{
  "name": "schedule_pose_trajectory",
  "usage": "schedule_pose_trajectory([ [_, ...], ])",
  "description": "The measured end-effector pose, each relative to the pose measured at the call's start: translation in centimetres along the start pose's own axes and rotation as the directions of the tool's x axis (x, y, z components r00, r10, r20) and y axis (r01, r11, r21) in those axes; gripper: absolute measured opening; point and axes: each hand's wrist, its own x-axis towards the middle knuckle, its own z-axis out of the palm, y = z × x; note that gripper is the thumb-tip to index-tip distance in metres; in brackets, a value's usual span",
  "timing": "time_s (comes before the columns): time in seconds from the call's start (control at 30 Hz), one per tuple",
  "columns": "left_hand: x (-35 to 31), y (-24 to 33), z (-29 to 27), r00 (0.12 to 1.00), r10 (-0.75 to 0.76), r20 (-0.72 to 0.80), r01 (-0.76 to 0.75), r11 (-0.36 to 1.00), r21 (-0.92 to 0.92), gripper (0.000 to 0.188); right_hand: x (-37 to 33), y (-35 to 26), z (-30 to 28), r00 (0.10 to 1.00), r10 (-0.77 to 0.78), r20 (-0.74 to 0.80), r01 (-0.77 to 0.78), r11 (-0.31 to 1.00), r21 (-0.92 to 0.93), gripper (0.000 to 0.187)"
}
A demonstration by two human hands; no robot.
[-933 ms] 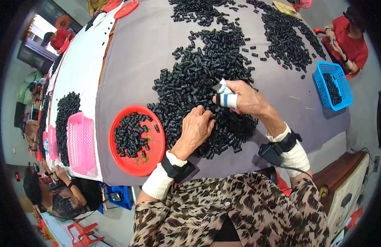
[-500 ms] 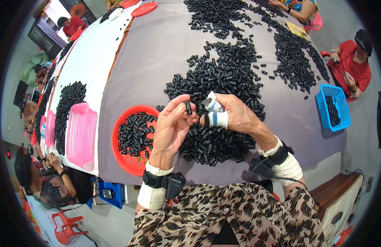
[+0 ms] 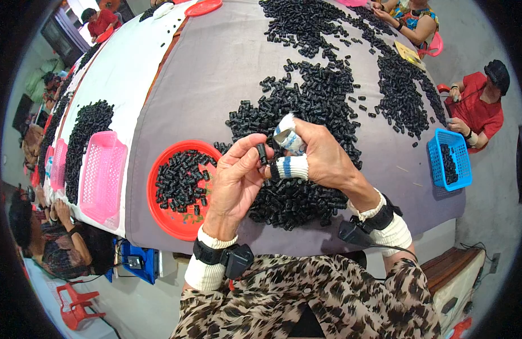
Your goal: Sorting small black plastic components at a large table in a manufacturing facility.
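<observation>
Above a large pile of small black cylindrical parts [image 3: 306, 96], my two hands meet. Thumb and fingertips of my left hand [image 3: 235, 178] pinch one black cylindrical part [image 3: 262, 153], held roughly upright. My right hand [image 3: 328, 155] is closed right beside it, its thumb wrapped in white cloth [image 3: 289, 135] with a greyish patch and a finger in a blue-striped white sleeve [image 3: 293, 167]. What the right fingers grip, if anything, is hidden. To the left of my left hand stands a red round tray [image 3: 165, 220] holding many similar black parts.
A pink basket [image 3: 104, 178] stands on the white-covered table at left, near another black pile [image 3: 88, 127]. At right, a blue basket [image 3: 450, 158] holds some parts, with a person in red [image 3: 478, 104] beside it. Other people work around the tables.
The view has shifted slightly. My hands stay together with the black part between them, and my right wrapped thumb has tilted up. The person in red has reached toward the blue basket.
</observation>
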Motion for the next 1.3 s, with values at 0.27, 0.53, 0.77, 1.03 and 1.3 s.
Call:
schedule_pose_trajectory([
  [0.27,0.3,-0.8,0.7,0.987,-0.125,-0.102,0.133,0.989,0.070,0.015,-0.1,1.2,-0.3,0.975,-0.222,0.023,0.223,0.973,-0.065,0.020],
  [0.53,0.2,-2.3,1.5,0.977,0.075,-0.201,-0.030,0.975,0.220,0.022,-0.3,2.5,0.3,0.984,-0.145,-0.107,0.130,0.983,-0.133,0.021],
  [0.77,-0.1,-2.3,0.7,0.981,0.173,-0.086,-0.136,0.936,0.325,0.029,-0.3,3.0,1.0,0.982,-0.056,-0.178,0.066,0.996,0.055,0.017],
  [1.03,0.5,-1.8,0.5,1.000,-0.004,-0.018,0.005,0.999,0.049,0.027,-1.2,2.4,-1.1,1.000,-0.019,-0.003,0.019,1.000,-0.012,0.030],
  [1.3,0.3,-2.2,1.1,0.998,-0.057,-0.041,0.060,0.995,0.080,0.024,-1.4,2.3,-1.4,0.993,0.041,0.114,-0.030,0.995,-0.093,0.039],
])
